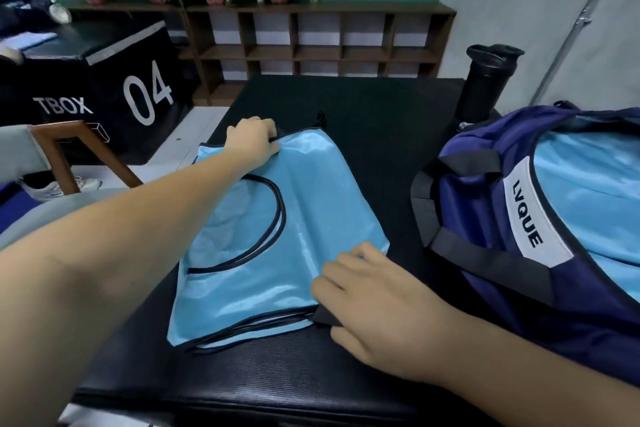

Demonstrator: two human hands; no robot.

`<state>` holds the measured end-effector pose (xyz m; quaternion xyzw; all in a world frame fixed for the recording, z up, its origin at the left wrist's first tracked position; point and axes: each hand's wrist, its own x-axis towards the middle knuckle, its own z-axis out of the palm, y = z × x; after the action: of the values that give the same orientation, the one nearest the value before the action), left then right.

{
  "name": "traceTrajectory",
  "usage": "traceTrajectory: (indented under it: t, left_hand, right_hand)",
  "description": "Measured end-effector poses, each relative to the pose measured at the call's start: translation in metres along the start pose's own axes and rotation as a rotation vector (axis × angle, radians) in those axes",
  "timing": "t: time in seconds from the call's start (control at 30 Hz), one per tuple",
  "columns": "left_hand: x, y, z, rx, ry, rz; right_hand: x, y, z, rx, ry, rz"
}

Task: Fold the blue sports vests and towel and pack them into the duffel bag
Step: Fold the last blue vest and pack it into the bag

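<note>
The blue sports vest (277, 253) lay half-folded mid-desk (381, 121), duffel bag (571, 315) at 3 o'clock. The left hand (254, 146) pinched its 11 o'clock corner and the right hand (374, 298) gripped the 5 o'clock edge. If either hand's fingers loosened, the slick fabric would probably slide open.

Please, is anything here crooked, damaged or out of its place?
Nothing is spilled or damaged. Only the blue vest lies slanted on the black mat, and at its near hem the folded layers do not line up, so several black trims show.
</note>
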<state>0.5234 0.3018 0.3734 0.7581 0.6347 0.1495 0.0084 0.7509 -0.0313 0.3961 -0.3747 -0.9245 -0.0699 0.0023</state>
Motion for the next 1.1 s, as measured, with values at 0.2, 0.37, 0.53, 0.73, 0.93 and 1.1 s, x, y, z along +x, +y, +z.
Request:
traceTrajectory:
  t: [0.2,0.37,0.53,0.73,0.93,1.1]
  left_hand:
    - [-0.061,0.016,-0.032,-0.061,0.052,0.181]
    - [-0.163,0.031,-0.084,-0.266,-0.093,0.323]
    - [-0.27,0.039,-0.11,-0.232,-0.353,0.496]
    - [-0.326,0.02,-0.107,-0.007,-0.362,0.505]
    - [-0.317,0.005,-0.105,0.147,-0.389,0.501]
    - [-0.299,0.009,-0.112,0.138,-0.469,0.499]
  right_hand:
    - [-0.013,0.011,-0.014,0.022,-0.081,0.088]
    - [-0.023,0.027,-0.009,-0.035,-0.054,0.132]
    - [-0.029,0.029,0.008,-0.103,0.013,0.073]
    - [-0.028,0.042,0.006,-0.085,0.04,0.023]
    - [-0.021,0.049,0.004,0.007,-0.015,0.069]
    - [-0.018,0.046,0.002,-0.034,0.009,0.076]
